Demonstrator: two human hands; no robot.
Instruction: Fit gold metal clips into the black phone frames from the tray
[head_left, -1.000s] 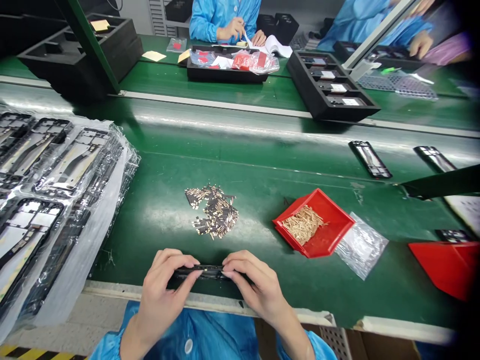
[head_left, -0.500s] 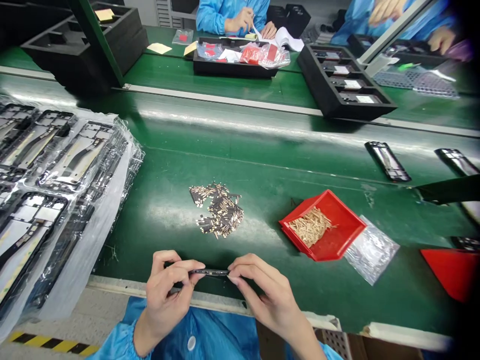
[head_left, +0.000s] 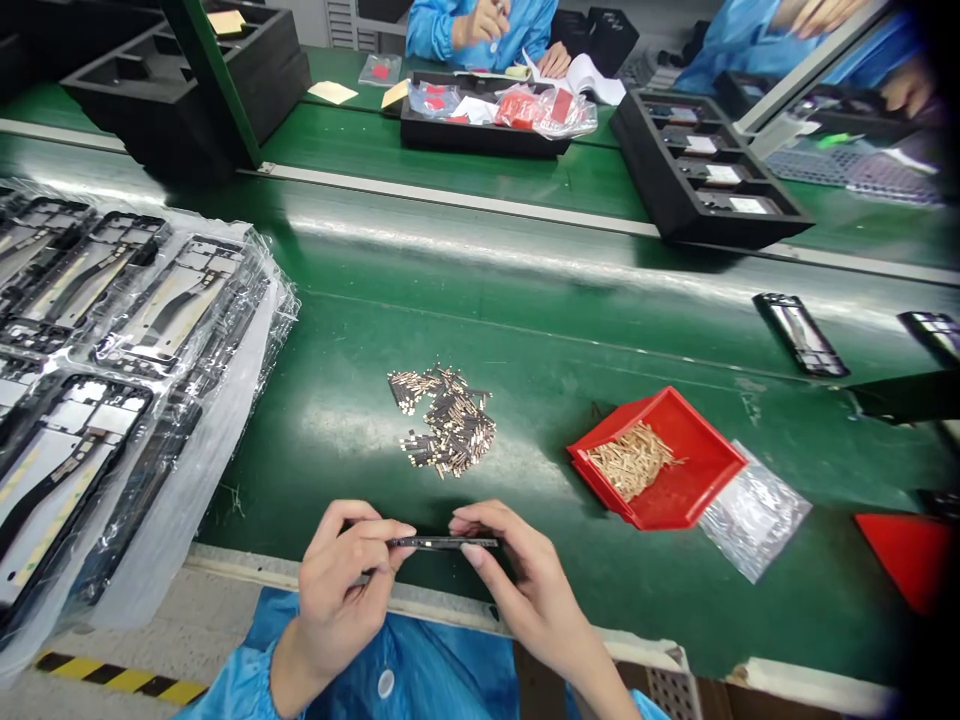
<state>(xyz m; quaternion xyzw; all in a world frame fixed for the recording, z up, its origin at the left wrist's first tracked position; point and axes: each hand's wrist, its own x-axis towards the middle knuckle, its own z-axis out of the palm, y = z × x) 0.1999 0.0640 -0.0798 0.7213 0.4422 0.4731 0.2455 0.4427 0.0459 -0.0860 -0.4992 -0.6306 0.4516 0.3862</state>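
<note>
A thin black phone frame (head_left: 442, 543) is held edge-on above the near side of the green bench. My left hand (head_left: 349, 575) pinches its left end between thumb and fingers. At the right end, my right hand (head_left: 525, 580) has its thumb against the near edge and its fingers behind; the frame's faces are turned out of sight. Beyond the hands lies a loose pile of small black strips with gold ends (head_left: 454, 425). To the right, a red bin (head_left: 694, 470) holds many thin gold-coloured pieces (head_left: 632, 460).
Stacked plastic trays (head_left: 217, 400) of phone frames fill the left. A clear plastic bag (head_left: 757, 510) lies beside the red bin. Another phone frame (head_left: 801, 335) lies far right. Black boxes (head_left: 709, 170) stand across the bench, where co-workers in blue sleeves sit.
My right thumb and fingers have shifted along the phone frame, uncovering more of its right end. My left hand keeps its grip. The whole view has shifted slightly.
</note>
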